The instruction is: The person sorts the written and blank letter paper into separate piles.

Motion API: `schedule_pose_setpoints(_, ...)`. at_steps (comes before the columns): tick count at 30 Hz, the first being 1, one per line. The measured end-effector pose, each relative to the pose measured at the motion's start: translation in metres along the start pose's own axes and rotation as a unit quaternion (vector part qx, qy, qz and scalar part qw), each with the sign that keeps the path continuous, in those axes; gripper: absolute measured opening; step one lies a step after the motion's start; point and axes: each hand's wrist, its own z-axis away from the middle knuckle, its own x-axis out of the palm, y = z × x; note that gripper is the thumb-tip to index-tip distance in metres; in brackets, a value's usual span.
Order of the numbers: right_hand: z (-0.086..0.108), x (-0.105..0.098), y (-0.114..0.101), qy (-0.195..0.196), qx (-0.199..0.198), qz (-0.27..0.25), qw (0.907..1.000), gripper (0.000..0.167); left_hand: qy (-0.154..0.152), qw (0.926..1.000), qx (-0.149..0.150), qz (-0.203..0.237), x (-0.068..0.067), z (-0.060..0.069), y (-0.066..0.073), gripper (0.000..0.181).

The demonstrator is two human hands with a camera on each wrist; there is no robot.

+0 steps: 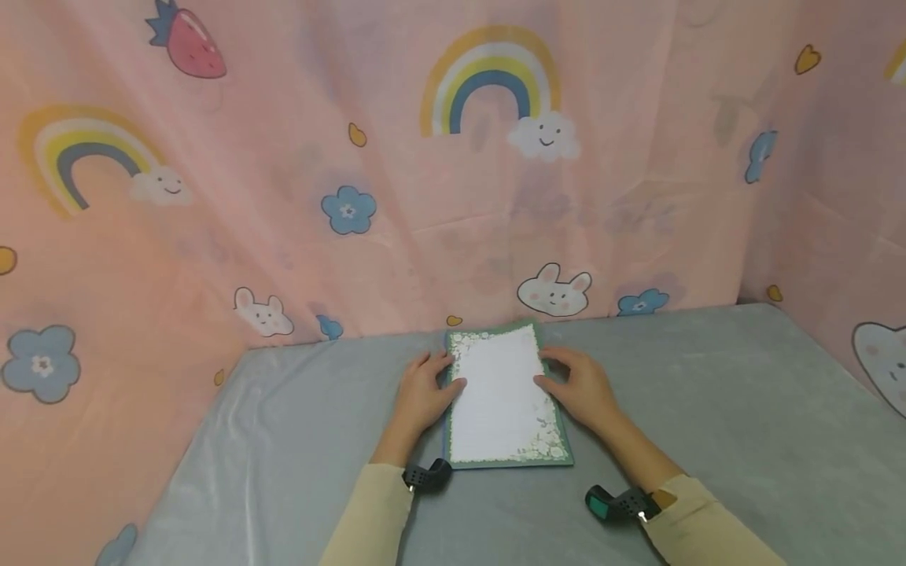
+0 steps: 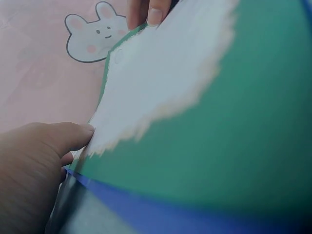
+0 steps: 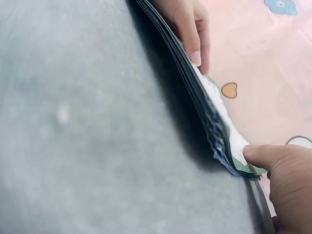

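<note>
A stack of decorative paper sheets (image 1: 495, 401) lies upright before me on the table, its top sheet white inside a green border with pale flowers. My left hand (image 1: 421, 397) grips the left edge, thumb on top. On the opposite edge, my right hand (image 1: 583, 389) pinches the stack, thumb over the top sheet. In the right wrist view, the layered edges of the stack (image 3: 209, 117) show, slightly uneven and raised from the table at the near part. A blue layer (image 2: 122, 209) peeks out beneath the green one in the left wrist view. The fingers under the stack are mostly hidden.
Grey cloth (image 1: 708, 409) covers the table. Behind it and at both sides hangs a pink curtain (image 1: 439, 259) printed with rainbows, rabbits and flowers. A dark band with a small device (image 1: 428, 475) sits on the left wrist, and another (image 1: 623, 503) on the right.
</note>
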Motion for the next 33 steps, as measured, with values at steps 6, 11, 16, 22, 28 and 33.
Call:
schedule_pose_setpoints(6, -0.0005, -0.0005, -0.0026, 0.01, 0.012, -0.027, 0.9995, 0.038, 0.005, 0.9998, 0.014, -0.009, -0.001, -0.0003, -0.0008, 0.05)
schedule_pose_setpoints(11, -0.0016, -0.0005, -0.0044, 0.011, 0.035, -0.054, 0.9979, 0.035, 0.01, 0.9997, 0.02, -0.008, -0.0033, 0.0, 0.0, 0.048)
schedule_pose_setpoints(16, 0.0002, 0.0003, -0.0025, 0.016, 0.042, -0.056, 0.9974, 0.034, 0.001, 0.9999, 0.013, -0.008, -0.003, 0.0008, 0.001, 0.049)
schedule_pose_setpoints(22, 0.0008, -0.0003, -0.0015, 0.02, 0.05, -0.067, 0.9963, 0.03, -0.004, 0.9999, 0.007, -0.008, -0.0022, 0.0019, 0.0029, 0.049)
schedule_pose_setpoints(28, 0.0002, -0.0021, -0.0032, 0.017, 0.063, -0.058, 0.9962, 0.028, -0.004, 0.9999, 0.01, -0.009, -0.0019, 0.0013, 0.0041, 0.049)
schedule_pose_setpoints(33, 0.0009, -0.0014, -0.003, 0.014, 0.068, -0.049, 0.9963, 0.027, -0.005, 0.9998, 0.014, -0.011, -0.001, 0.0009, 0.0035, 0.048)
